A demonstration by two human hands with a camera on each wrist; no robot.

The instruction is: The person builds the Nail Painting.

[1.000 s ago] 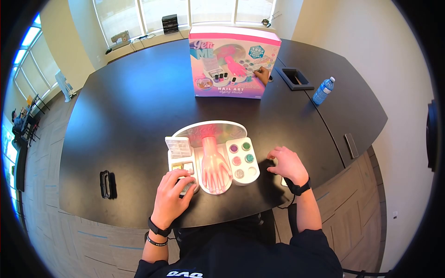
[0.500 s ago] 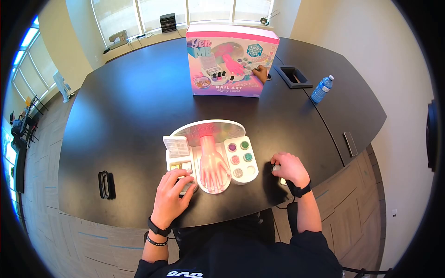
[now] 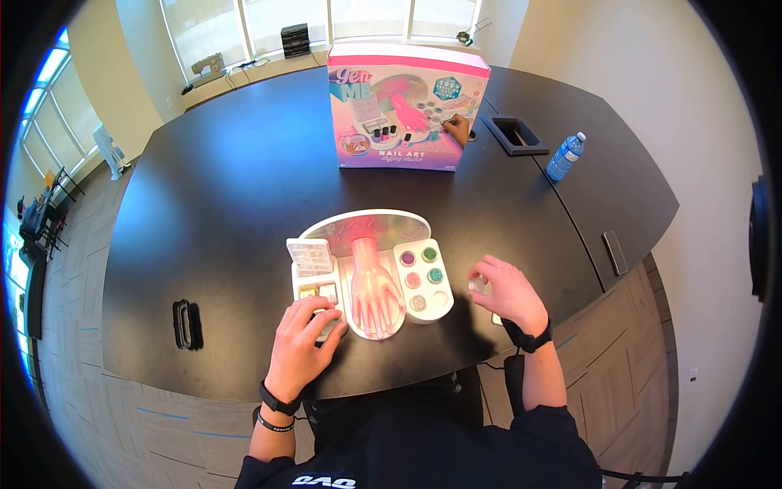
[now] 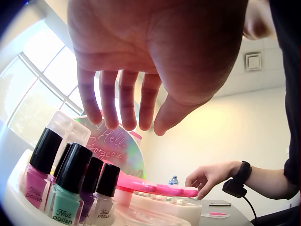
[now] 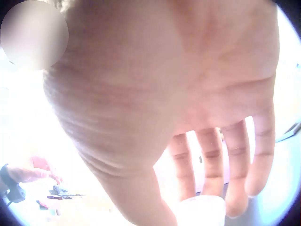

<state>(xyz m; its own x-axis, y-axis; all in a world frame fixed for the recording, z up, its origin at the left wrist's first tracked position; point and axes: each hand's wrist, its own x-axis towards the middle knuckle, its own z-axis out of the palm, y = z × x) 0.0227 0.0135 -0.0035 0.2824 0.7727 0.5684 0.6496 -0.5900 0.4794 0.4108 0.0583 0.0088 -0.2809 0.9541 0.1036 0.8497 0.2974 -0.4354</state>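
My right hand (image 3: pixel 516 297) pinches a small round whitish jar (image 3: pixel 477 285) between thumb and fingers, just right of the white nail art station. In the right wrist view the jar (image 5: pixel 203 213) shows only partly, pale and overexposed. Loosely bent and holding nothing, my left hand (image 3: pixel 300 344) hovers over the station's left side, near several nail polish bottles (image 4: pixel 68 188) with black caps. A pink model hand (image 3: pixel 375 285) lies in the station's middle. On its right wing, the white tray (image 3: pixel 444 308) bears several glitter pots and one vacant round recess.
A large nail art box (image 3: pixel 407 110) stands behind the station. Farther right are a water bottle (image 3: pixel 566 156), a table socket box (image 3: pixel 515 135) and a phone (image 3: pixel 615 253). A black oblong object (image 3: pixel 186 324) lies at left. An open clear-lidded compartment (image 3: pixel 310 257) tops the station's left wing.
My right hand dipped to the right beside the station, and the whitish jar appeared at its fingertips. It has since shifted slightly left with the jar. My left hand has stayed put.
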